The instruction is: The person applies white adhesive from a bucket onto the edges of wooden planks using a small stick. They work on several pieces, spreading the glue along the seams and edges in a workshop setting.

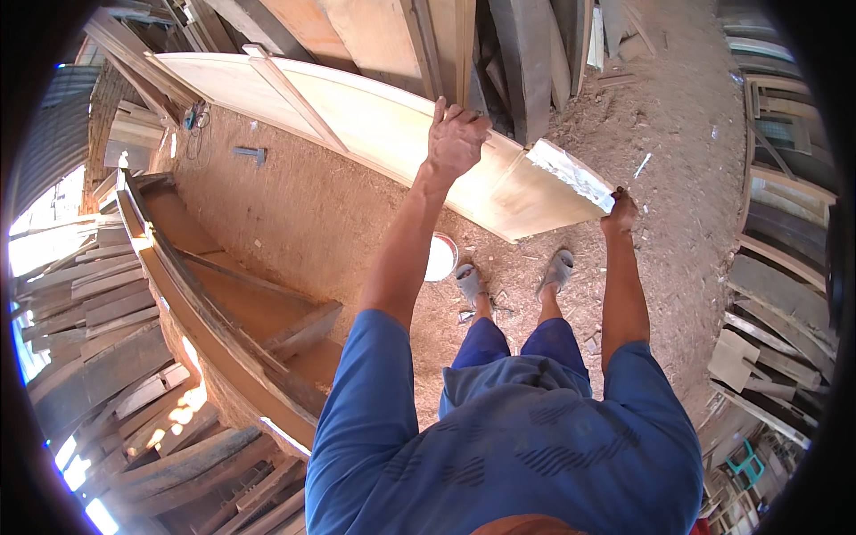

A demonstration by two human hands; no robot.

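Observation:
A long, pale wooden panel (pixel 374 116) stands on its edge in front of me, running from the far left to near my feet. My left hand (pixel 456 140) is closed over its upper edge, with the fingers curled. At the panel's near right end, my right hand (pixel 621 212) grips the corner beside a whitish patch (pixel 571 174). A narrow wooden batten (pixel 297 98) crosses the panel's face farther left. Part of the panel's upper edge is hidden behind my left hand.
A white bucket (pixel 440 259) stands by my left foot. To the left is a long wooden frame (pixel 241 303) with raised sides. A try square (pixel 251 153) and a cable (pixel 194 118) lie on the floor. Stacked boards (pixel 526 62) lean behind the panel; more timber (pixel 785 294) lines the right.

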